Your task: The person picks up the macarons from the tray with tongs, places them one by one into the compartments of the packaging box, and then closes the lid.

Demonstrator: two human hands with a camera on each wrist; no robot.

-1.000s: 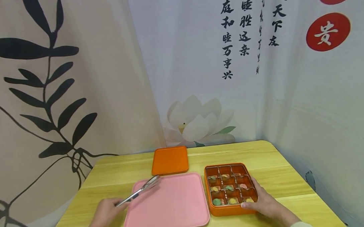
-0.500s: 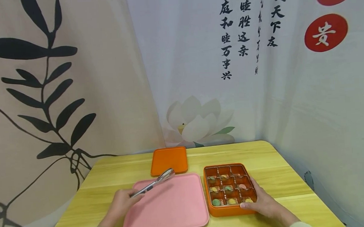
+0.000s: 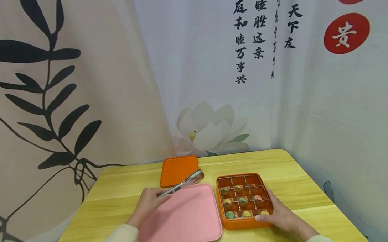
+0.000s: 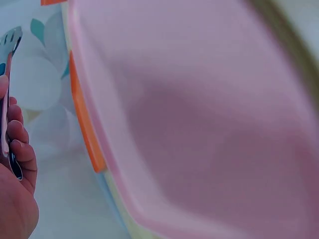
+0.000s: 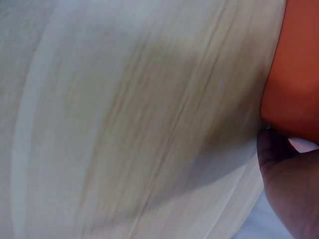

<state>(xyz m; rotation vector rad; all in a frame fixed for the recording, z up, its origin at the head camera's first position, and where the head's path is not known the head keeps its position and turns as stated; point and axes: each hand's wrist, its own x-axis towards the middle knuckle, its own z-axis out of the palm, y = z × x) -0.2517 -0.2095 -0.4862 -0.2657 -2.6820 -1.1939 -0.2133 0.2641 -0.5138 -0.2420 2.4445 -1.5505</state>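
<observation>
My left hand (image 3: 148, 203) grips the handle end of metal tongs (image 3: 187, 180) above the pink tray (image 3: 192, 219). Their tips point right and away, over the tray's back edge. The left wrist view shows fingers curled round the tongs (image 4: 8, 50), which have slots at the tip. At the right, my right hand (image 3: 282, 214) holds the front right corner of an orange box (image 3: 240, 224), thumb at the front and fingers along the side. A clear divided insert in the box holds small green, yellow and pink pieces, perhaps sweets or biscuits, in its compartments.
An orange square lid or shallow tray (image 3: 179, 171) lies behind the pink tray, near the table's back edge. The box stands close beside the pink tray on a wood-grain table (image 3: 299, 188). A printed curtain (image 3: 211, 63) hangs behind and at the right.
My left hand has carried the tongs right and away from me, from the pink tray's left edge to over its back part. The right hand has stayed at the box's corner.
</observation>
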